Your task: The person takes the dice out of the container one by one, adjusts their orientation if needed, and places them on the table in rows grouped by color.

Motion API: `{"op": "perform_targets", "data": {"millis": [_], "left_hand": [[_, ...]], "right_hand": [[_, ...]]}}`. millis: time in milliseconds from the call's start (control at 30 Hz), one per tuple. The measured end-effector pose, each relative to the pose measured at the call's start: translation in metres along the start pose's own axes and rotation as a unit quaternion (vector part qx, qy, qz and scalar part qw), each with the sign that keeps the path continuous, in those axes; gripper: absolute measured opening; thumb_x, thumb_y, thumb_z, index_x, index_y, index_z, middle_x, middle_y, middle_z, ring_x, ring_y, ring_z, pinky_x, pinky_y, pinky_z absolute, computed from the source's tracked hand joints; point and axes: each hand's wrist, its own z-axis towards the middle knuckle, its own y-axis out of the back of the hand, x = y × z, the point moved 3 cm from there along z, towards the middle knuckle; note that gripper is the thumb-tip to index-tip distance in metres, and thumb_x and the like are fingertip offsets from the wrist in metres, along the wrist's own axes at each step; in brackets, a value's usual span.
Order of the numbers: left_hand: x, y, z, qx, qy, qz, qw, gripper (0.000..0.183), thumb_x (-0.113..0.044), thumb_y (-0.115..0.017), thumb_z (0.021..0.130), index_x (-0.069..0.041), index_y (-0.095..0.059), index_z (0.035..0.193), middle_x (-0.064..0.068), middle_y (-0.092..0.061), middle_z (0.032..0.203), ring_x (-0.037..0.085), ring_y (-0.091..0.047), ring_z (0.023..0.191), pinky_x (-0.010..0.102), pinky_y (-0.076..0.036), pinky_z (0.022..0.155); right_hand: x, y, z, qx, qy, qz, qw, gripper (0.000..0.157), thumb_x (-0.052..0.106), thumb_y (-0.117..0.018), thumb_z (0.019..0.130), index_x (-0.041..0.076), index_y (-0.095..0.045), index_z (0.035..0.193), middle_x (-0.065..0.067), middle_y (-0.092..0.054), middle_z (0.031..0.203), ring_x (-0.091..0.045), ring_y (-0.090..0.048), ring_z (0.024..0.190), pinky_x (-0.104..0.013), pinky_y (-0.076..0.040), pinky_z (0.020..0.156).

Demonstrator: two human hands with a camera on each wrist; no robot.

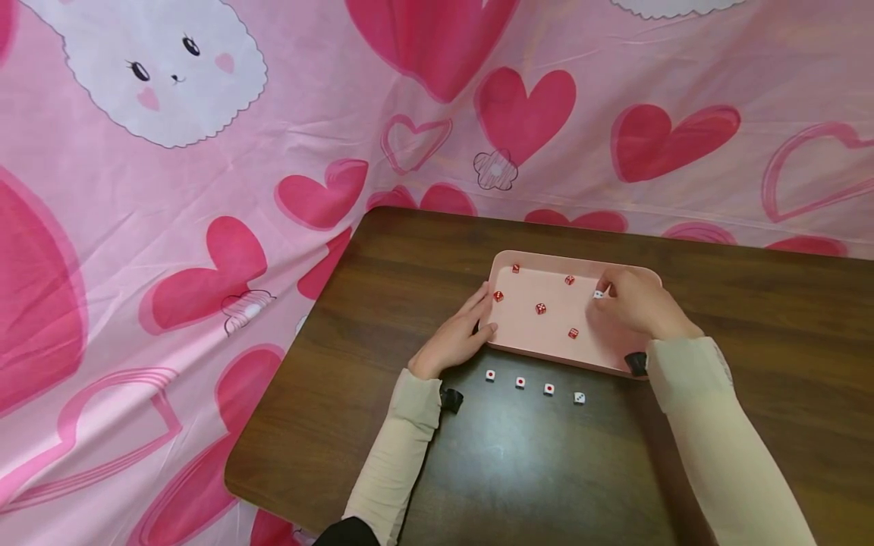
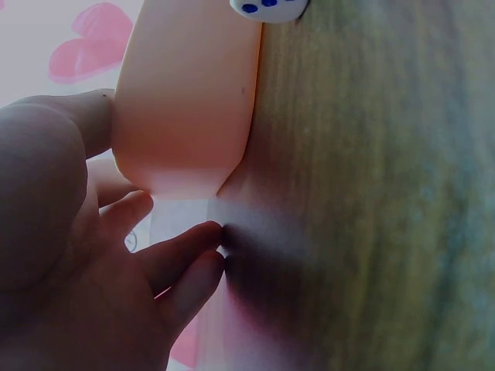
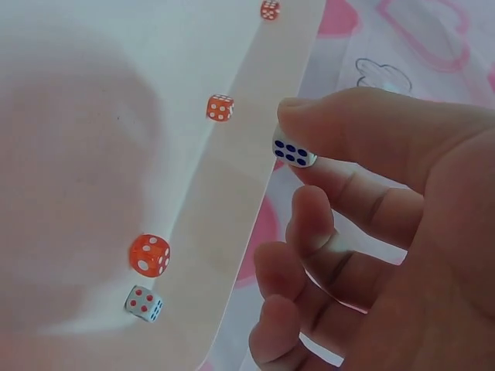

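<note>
A pink rectangular tray (image 1: 532, 351) lies on the wooden table. My left hand (image 1: 453, 337) rests against its left end, fingers extended; in the left wrist view the thumb (image 2: 94, 124) touches the tray's wall. Over the tray's right part, my right hand (image 1: 635, 302) pinches a white die (image 3: 294, 150) between thumb and forefinger, blue six pips showing. Several red dice (image 1: 541, 309) are scattered inside the tray. The right wrist view also has a white die (image 3: 144, 304) in the tray beside a red die (image 3: 149, 256); in the head view I cannot make that white one out.
In front of the tray, several white dice stand in a spaced row, from a leftmost white die (image 1: 490, 375) to a rightmost white die (image 1: 579, 398). Behind the brown table (image 1: 328, 394) hangs a pink cloth (image 1: 437, 45) with hearts.
</note>
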Motion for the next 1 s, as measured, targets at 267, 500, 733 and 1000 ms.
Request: {"op": "perform_targets", "data": {"millis": [267,500,733,1000], "left_hand": [[-0.001,0.0,0.0,0.0,0.003,0.0,1.0,0.064,-0.035,-0.048,0.1,-0.021,-0.018,0.155,-0.017,-0.004,0.162,0.008,-0.018,0.149,0.036,-0.027,0.117],[-0.001,0.0,0.001,-0.001,0.002,0.003,1.0,0.064,-0.035,-0.048,0.1,-0.02,-0.019,0.155,-0.017,-0.004,0.162,0.007,-0.017,0.149,0.035,-0.026,0.118],[-0.001,-0.001,0.0,-0.003,-0.001,0.002,1.0,0.063,-0.034,-0.047,0.1,-0.019,-0.019,0.155,-0.016,-0.004,0.163,0.007,-0.017,0.149,0.035,-0.026,0.118],[-0.002,-0.001,0.001,-0.003,0.002,0.001,1.0,0.063,-0.035,-0.047,0.1,-0.02,-0.019,0.155,-0.017,-0.004,0.162,0.007,-0.016,0.149,0.036,-0.025,0.118]], "right_hand": [[-0.004,0.001,-0.013,-0.013,-0.001,0.025,1.0,0.015,0.015,-0.06,0.087,0.005,-0.061,0.097,-0.015,-0.056,0.092,-0.031,-0.046,0.093,-0.038,-0.044,0.071],[-0.006,0.0,-0.027,-0.018,-0.002,0.038,0.999,0.02,0.019,-0.063,0.089,0.004,-0.059,0.102,-0.013,-0.056,0.091,-0.026,-0.051,0.081,-0.032,-0.043,0.062],[-0.01,-0.005,-0.041,-0.023,0.002,0.041,0.999,0.025,0.022,-0.063,0.09,0.003,-0.058,0.107,-0.01,-0.058,0.084,-0.022,-0.051,0.072,-0.03,-0.041,0.061],[-0.013,-0.008,-0.061,-0.042,0.004,0.034,0.999,0.019,0.017,-0.062,0.088,0.002,-0.06,0.1,-0.006,-0.057,0.076,-0.02,-0.05,0.067,-0.03,-0.039,0.058]]}}
